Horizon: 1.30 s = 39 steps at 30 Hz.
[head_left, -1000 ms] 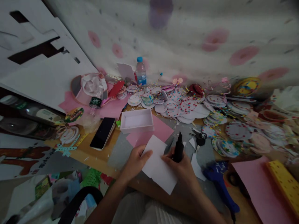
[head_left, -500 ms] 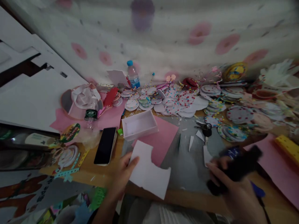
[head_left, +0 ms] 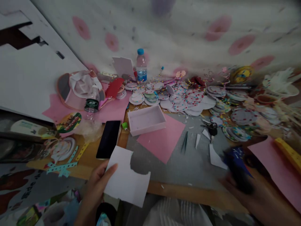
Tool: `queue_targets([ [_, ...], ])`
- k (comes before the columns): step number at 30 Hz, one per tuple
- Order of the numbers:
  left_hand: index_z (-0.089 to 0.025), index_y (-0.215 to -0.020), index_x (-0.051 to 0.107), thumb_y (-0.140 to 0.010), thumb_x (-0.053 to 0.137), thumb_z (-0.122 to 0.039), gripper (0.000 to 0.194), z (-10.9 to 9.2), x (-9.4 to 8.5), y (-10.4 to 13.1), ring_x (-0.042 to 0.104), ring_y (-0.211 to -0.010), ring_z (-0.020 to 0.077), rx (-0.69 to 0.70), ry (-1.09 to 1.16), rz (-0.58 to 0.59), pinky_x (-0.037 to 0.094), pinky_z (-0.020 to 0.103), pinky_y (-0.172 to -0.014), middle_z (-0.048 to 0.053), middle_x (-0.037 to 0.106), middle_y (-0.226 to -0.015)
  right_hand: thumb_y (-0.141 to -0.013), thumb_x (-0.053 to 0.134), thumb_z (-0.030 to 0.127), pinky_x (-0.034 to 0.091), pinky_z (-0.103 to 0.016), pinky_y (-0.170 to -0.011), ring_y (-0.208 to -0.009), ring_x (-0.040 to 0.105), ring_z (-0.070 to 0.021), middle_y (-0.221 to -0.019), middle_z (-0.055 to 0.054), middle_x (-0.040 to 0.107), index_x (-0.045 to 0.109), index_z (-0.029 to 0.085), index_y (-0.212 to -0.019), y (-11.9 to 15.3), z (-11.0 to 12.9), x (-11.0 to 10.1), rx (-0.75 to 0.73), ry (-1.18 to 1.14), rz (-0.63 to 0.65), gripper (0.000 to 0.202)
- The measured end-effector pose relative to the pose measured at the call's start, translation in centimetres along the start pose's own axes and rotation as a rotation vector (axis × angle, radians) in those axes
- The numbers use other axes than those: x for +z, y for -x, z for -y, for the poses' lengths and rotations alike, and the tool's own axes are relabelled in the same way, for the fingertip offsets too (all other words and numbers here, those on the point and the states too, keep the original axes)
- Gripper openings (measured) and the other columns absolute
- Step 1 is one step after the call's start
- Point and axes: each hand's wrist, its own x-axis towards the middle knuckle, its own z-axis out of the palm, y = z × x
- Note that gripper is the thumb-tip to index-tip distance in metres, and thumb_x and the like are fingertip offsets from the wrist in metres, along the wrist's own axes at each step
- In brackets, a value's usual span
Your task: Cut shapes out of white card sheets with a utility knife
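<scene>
"Edges first: where does the white card [head_left: 125,183] lie?"

"Over the near side of the table [head_left: 174,189], left of the middle. Its lower corner reaches out past the wooden front rim, and a curved notch bites into the upper right side."

"And the left hand [head_left: 100,177]?"

"Holding that card by its left side, thumb flat on top, fingers tucked beneath. The phone [head_left: 108,138] lies just beyond, near the card's upper corner, so room is tight there."

"Which side is roomier?"

"To the right. A broad stretch of grey mat [head_left: 169,171] runs from the notch toward the right hand [head_left: 249,194]."

"Is that hand gripping anything?"

"I can't tell; it's blurred. A dark object [head_left: 240,177] is at its fingers, with a blue tool [head_left: 238,153] just beside, so that corner is crowded."

"What borders the stretch of mat at the back?"

"A pink sheet [head_left: 162,141], one corner pointing toward us, with the white box [head_left: 149,128] partly on it. Right of that come a slim pair of tweezers [head_left: 185,142], a white sliver [head_left: 198,141] and the keys [head_left: 213,129], each apart from the next. A larger white scrap [head_left: 216,158] lies nearer the right hand."

"Farther back?"

"Piled paper discs [head_left: 178,102], crowding the far side behind the box and off to the right."
</scene>
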Motion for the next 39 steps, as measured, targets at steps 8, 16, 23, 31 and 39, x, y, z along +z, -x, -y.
queue_targets([
  [8,-0.015,-0.098,0.067,-0.076,0.067,-0.046,0.037,-0.2,4.5,-1.2,0.059,-0.074,0.0186,0.235,-0.18,0.14,0.044,0.024,-0.062,0.005,0.069,-0.085,-0.075,0.066,0.051,0.033,-0.025,-0.041,-0.044,0.041,-0.0116,-0.053,0.006,0.046,0.058,0.024,-0.09,-4.8,6.2,7.7,-0.069,-0.095,0.416,0.032],
  [16,-0.023,-0.109,0.069,-0.086,0.057,-0.032,0.027,-7.0,9.6,-3.6,0.062,-0.087,0.0242,0.718,-0.634,0.396,0.04,0.029,-0.078,0.006,0.071,-0.092,-0.087,0.05,0.059,0.033,-0.024,-0.04,-0.041,0.041,-0.0112,-0.052,0.008,0.045,0.048,0.024,-0.104,-1.5,1.9,5.8,0.088,-0.057,0.436,0.039],
  [23,-0.028,-0.104,0.069,-0.086,0.057,-0.023,0.022,-9.0,11.2,-3.1,0.06,-0.072,0.0207,0.92,-0.872,0.422,0.033,0.027,-0.066,0.002,0.066,-0.078,-0.093,0.044,0.043,0.043,-0.03,-0.053,-0.057,0.061,-0.0205,-0.072,-0.002,0.065,0.047,0.022,-0.117,-0.1,1.4,8.5,-0.072,0.089,0.433,0.032],
  [31,-0.03,-0.114,0.062,-0.089,0.044,-0.01,0.037,-4.5,9.1,1.2,0.062,-0.068,0.0205,0.961,-1.069,0.498,0.035,0.03,-0.06,0.002,0.07,-0.078,-0.097,0.033,0.039,0.05,-0.039,-0.068,-0.084,0.072,-0.0322,-0.105,-0.013,0.072,0.042,0.022,-0.131,2.3,0.6,10.8,-0.048,0.201,0.507,0.039],
  [39,-0.026,-0.11,0.056,-0.094,0.039,-0.015,0.026,-6.1,10.2,0.7,0.063,-0.065,0.019,0.794,-1.28,0.387,0.033,0.027,-0.056,-0.001,0.064,-0.07,-0.099,0.025,0.029,0.042,-0.031,-0.047,-0.058,0.072,-0.0283,-0.08,-0.009,0.075,0.042,0.016,-0.125,2.9,-0.2,12.0,-0.168,0.521,0.451,0.033],
])
